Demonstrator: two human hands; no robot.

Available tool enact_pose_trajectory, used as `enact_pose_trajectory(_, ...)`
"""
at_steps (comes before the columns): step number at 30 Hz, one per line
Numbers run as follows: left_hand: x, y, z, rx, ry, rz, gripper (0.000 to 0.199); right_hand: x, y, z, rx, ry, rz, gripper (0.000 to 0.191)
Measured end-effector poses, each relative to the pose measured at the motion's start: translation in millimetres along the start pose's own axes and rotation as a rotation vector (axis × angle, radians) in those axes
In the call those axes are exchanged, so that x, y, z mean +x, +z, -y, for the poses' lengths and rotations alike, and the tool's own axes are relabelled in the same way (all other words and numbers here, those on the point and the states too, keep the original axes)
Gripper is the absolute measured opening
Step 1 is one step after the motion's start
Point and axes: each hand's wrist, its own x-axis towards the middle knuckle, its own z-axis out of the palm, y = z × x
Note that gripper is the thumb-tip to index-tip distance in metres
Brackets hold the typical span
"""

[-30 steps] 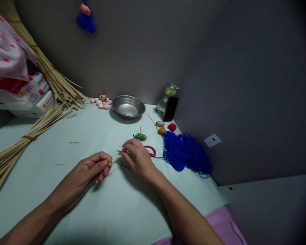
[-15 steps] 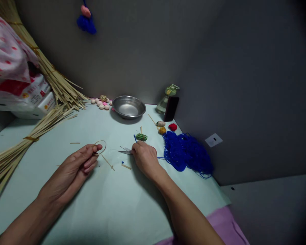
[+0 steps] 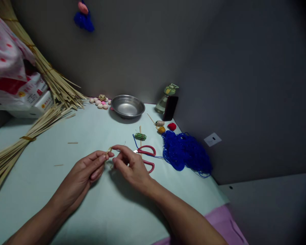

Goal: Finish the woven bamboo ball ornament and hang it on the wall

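Observation:
A small looped straw strip [image 3: 109, 150] is pinched between the thumb and fingers of my left hand [image 3: 93, 166]. Close by on the right is my right hand [image 3: 132, 167], its index finger stretched to the top of the loop and its thumb held apart below. Whether that fingertip presses on the straw is hard to make out. Red-handled scissors [image 3: 148, 148] lie on the table just beyond my right hand, which hides part of their blades. A green thread bundle [image 3: 140, 136] sits behind the scissors, with a blue cord end beside it.
Blue yarn [image 3: 186, 153] is heaped at the right, near small red [image 3: 171, 126] and yellow [image 3: 161, 130] balls. A metal bowl [image 3: 128, 107], bottle [image 3: 163, 102] and phone [image 3: 170, 109] stand at the back. Straw bundles [image 3: 38, 126] fill the left side.
My right hand has let go of the scissors and moved left to the straw loop. The scissors now lie on the table. My left hand has shifted slightly right.

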Motion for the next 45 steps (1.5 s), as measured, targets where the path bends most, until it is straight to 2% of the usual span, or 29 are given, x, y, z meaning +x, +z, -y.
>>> enact_pose_trajectory(3,0.0,-1.5,-0.2,0.008,0.006,-0.018,0.033,-1.3,-1.2,0.3,-0.085,-0.07,-0.125,0.019)
enact_pose_trajectory(9,-0.5,-0.9,-1.1,-0.056,-0.06,0.049,0.028,-3.0,2.3,1.8,-0.153,-0.134,-0.017,0.03)
enact_pose_trajectory(14,-2.3,2.9,-1.0,-0.051,-0.08,0.055,0.029,-2.7,6.0,2.4,-0.154,-0.016,0.02,0.02)
enact_pose_trajectory(17,-3.1,4.0,-0.4,-0.008,-0.105,0.083,0.03,-2.5,5.4,0.0,-0.165,0.019,-0.024,0.014)
enact_pose_trajectory(21,-4.5,3.0,-0.7,-0.016,-0.112,0.09,0.025,-2.1,6.2,-2.0,-0.107,0.018,-0.103,0.015)
enact_pose_trajectory(26,-5.8,0.5,-3.0,-0.032,-0.107,0.087,0.02,-2.1,7.6,-0.7,-0.034,0.08,-0.105,0.013)
enact_pose_trajectory(31,-4.1,1.7,-4.7,-0.025,-0.076,0.083,0.023,-5.4,5.4,-6.0,-0.294,-0.14,-0.068,0.021)
enact_pose_trajectory(36,-0.5,-1.6,-6.6,-0.041,-0.049,0.02,0.027,-5.5,0.6,-3.4,-0.315,-0.201,-0.106,0.021)
enact_pose_trajectory(40,0.8,-4.8,-6.6,0.019,-0.007,0.002,0.029,-5.4,-3.7,7.0,-0.364,-0.342,-0.115,0.016)
enact_pose_trajectory(43,2.2,-6.5,-4.2,0.151,0.052,-0.006,0.028,-6.8,-5.0,16.5,-0.312,-0.437,-0.052,0.012)
enact_pose_trajectory(45,4.0,-8.2,-2.3,0.287,0.118,-0.031,0.026,-7.4,-6.0,22.8,-0.151,-0.427,0.039,0.014)
